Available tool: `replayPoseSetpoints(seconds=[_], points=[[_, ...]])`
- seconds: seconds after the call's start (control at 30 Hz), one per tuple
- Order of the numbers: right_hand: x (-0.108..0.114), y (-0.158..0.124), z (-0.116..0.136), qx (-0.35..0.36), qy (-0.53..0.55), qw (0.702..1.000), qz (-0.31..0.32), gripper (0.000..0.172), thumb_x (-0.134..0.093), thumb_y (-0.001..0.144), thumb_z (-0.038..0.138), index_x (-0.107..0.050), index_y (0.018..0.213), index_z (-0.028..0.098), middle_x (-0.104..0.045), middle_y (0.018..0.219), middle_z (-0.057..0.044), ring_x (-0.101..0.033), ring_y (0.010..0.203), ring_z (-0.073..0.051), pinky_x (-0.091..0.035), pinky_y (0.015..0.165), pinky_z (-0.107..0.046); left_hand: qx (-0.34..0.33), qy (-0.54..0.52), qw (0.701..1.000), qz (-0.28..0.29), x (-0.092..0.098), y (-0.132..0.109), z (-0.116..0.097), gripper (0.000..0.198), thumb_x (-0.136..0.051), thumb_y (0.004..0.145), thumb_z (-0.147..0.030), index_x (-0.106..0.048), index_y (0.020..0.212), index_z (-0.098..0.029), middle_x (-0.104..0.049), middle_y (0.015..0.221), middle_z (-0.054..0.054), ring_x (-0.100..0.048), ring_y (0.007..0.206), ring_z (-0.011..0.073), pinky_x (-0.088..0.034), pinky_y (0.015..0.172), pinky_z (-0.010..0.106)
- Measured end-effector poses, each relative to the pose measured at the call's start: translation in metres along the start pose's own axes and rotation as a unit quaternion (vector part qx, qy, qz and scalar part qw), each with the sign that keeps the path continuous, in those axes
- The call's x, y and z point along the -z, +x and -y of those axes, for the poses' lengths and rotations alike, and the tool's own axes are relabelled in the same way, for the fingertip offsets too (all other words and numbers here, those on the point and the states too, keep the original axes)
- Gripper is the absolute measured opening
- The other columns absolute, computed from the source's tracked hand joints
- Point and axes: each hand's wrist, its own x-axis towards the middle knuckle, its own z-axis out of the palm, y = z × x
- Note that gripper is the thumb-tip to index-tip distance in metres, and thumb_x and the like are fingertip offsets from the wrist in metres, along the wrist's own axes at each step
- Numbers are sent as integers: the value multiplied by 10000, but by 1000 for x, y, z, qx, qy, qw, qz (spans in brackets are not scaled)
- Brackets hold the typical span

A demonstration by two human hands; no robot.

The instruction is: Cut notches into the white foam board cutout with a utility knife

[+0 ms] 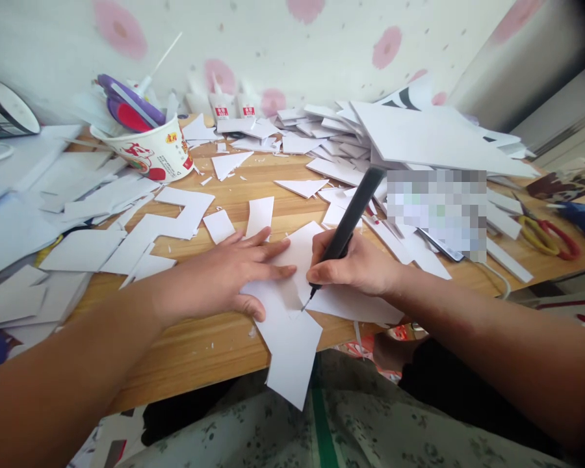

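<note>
A white foam-board piece (295,354) with angled edges lies before me, its near end jutting past the table edge. My left hand (234,270) rests flat on it, fingers spread, pressing rather than gripping. In my right hand (353,263) is a slim black craft knife (353,211), held like a pen and tilted. Its thin metal tip touches the board just right of my left thumb, where a short faint line shows. Another white board piece (351,305) lies under my right wrist. Small white pieces, one a square (219,226), sit beyond my left fingers.
White offcuts cover much of the wooden table (199,354). A paper cup (151,156) holds purple-handled scissors (129,104). Glue bottles (219,104) stand at the wall. At right are stacked boards (419,133), a blurred-out phone (439,214) with a cable, and red-and-yellow scissors (548,237).
</note>
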Motion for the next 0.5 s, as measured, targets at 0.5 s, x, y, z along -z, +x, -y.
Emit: replayPoseSetpoints(seconds=[0.5], points=[[-3, 0, 0, -37, 24, 999, -10, 162, -719, 613, 226, -576, 556, 178, -565, 477, 55, -500, 465, -92, -397, 460, -210, 19, -4, 1000, 13, 2, 0, 1, 787, -570, 735, -734, -359, 1439, -452, -185, 1603, 46, -79, 1448, 432, -119, 1105, 684]])
